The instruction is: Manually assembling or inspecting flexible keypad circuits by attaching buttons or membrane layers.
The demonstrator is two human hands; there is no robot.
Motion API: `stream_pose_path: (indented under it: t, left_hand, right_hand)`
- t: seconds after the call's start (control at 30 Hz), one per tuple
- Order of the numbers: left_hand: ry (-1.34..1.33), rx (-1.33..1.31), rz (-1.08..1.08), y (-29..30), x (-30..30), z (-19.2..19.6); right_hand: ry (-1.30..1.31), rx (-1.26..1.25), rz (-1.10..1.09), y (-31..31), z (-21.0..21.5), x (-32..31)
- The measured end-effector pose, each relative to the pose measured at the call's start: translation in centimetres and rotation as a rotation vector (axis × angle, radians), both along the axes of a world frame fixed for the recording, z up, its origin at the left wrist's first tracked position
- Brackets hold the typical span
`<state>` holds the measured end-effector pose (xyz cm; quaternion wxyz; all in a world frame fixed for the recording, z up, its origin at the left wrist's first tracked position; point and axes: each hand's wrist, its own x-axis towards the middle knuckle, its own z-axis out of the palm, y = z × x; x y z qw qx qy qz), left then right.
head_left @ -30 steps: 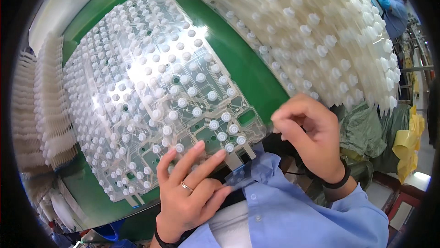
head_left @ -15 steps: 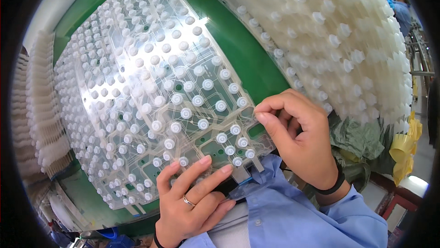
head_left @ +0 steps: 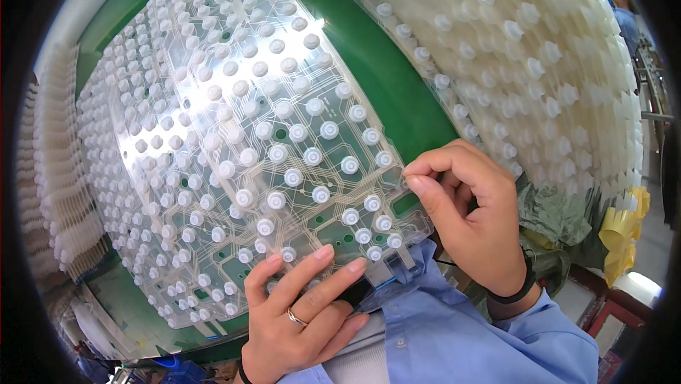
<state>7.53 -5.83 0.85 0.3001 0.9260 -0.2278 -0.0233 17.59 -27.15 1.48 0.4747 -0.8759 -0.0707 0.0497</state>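
The clear keyboard membrane sheet (head_left: 301, 189), studded with pale domes, lies on the green worktop (head_left: 401, 93) in front of the person. The right hand (head_left: 472, 217) has thumb and forefinger closed in a narrow pinch on its right edge, near the lower corner, the other fingers curled. The left hand (head_left: 305, 313) is spread loosely, fingertips resting on the near edge, grasping nothing. Stacked membranes (head_left: 525, 64) stand to the right.
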Motion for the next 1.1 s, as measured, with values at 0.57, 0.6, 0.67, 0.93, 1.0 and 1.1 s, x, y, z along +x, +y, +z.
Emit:
stream_pose_path:
  t: [0.57,0.6,0.67,0.93,1.0,1.1]
  left_hand:
    - [0.019,-0.003,0.006,0.03,-0.02,-0.03]
    - [0.019,-0.002,0.006,0.04,-0.02,-0.02]
    - [0.019,0.000,0.005,0.05,-0.01,0.00]
    - [0.006,-0.005,0.005,0.05,-0.02,-0.09]
    - [0.005,-0.008,0.005,0.02,0.00,-0.09]
    - [0.005,-0.011,0.007,0.00,-0.01,-0.11]
  right_hand:
    - [-0.002,0.080,-0.024,-0.04,-0.31,0.02]
    - [-0.004,0.064,-0.008,-0.01,-0.22,0.04]
    - [-0.003,0.041,0.007,0.01,-0.13,0.07]
    - [0.014,-0.001,0.006,0.04,-0.01,0.10]
    - [0.004,-0.001,0.006,-0.01,-0.09,0.07]
    - [0.034,0.003,0.013,-0.03,0.07,-0.03]
